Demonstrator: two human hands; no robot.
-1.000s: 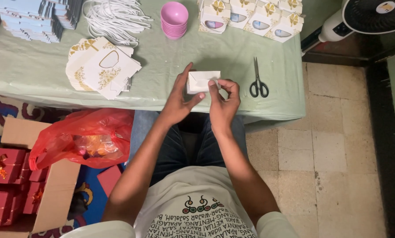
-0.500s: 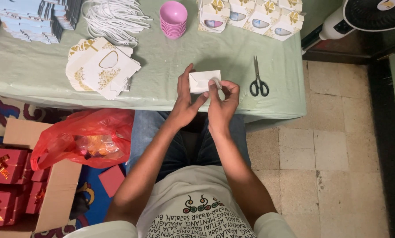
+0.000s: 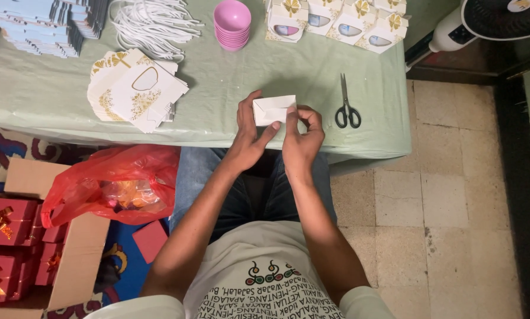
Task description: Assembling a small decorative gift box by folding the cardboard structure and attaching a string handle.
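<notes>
Both hands meet over the near edge of the green-clothed worktop. Left hand cups a small white folded box from below and behind; right hand pinches its right edge. Black scissors lie just right of them.

Bare cloth around the hands; scissors right, flat cartons left.
</notes>
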